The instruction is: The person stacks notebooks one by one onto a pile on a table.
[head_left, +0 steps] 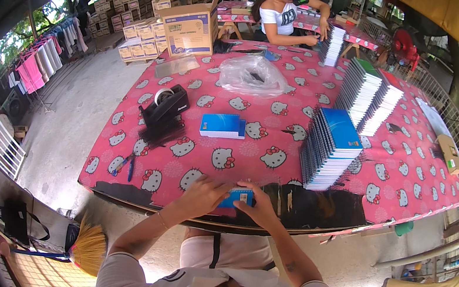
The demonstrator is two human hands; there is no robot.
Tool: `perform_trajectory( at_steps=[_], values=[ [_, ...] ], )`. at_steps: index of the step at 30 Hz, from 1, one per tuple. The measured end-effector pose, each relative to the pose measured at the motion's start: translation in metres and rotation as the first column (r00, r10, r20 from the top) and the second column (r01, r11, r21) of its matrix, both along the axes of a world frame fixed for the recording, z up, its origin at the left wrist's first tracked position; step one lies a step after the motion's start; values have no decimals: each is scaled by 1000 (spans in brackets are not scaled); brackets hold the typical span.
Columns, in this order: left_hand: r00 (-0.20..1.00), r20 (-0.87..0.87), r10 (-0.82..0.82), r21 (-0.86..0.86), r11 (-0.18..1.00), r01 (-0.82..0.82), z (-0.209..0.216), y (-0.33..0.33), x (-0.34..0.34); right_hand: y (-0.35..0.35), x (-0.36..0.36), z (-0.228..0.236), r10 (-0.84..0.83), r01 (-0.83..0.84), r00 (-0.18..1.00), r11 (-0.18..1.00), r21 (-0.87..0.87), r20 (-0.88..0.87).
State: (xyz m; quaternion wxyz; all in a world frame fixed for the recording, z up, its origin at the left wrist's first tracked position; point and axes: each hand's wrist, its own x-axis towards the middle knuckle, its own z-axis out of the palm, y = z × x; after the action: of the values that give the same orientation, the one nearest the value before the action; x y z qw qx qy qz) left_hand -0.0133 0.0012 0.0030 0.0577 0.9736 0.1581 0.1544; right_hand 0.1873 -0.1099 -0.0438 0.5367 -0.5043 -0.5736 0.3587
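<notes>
A small stack of blue notebooks (236, 197) lies at the near edge of the pink cartoon-cat tablecloth (252, 153). My left hand (204, 193) presses on its left side and my right hand (258, 204) grips its right side. Another small blue bundle of notebooks (223, 125) lies farther in on the table. To my right stands a tall stack of blue-covered spiral notebooks (328, 148).
A black tape dispenser (163, 111) sits left of centre, pens (127, 164) near the left edge. More notebook stacks (367, 96), a clear plastic bag (251, 74) and a cardboard box (188, 29) stand farther back. Another person (287, 12) works at the far end.
</notes>
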Motion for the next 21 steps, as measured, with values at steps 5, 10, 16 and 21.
perform_trajectory(
  at_steps=[5,10,16,21],
  values=[
    [962,265,73,80,992,-97,-19,-31,8,13,-15,-32,-157,129,948,985,-113,-277],
    [846,457,275,-25,954,-297,-39,54,-30,1,10,-11,-269,269,963,963,30,-2],
    [764,253,594,169,750,-639,-79,181,-104,3,4,-13,-215,213,970,977,-29,-117],
    [806,259,531,310,745,-591,-68,189,-90,7,5,-25,-182,185,965,983,-3,-189]
  ],
)
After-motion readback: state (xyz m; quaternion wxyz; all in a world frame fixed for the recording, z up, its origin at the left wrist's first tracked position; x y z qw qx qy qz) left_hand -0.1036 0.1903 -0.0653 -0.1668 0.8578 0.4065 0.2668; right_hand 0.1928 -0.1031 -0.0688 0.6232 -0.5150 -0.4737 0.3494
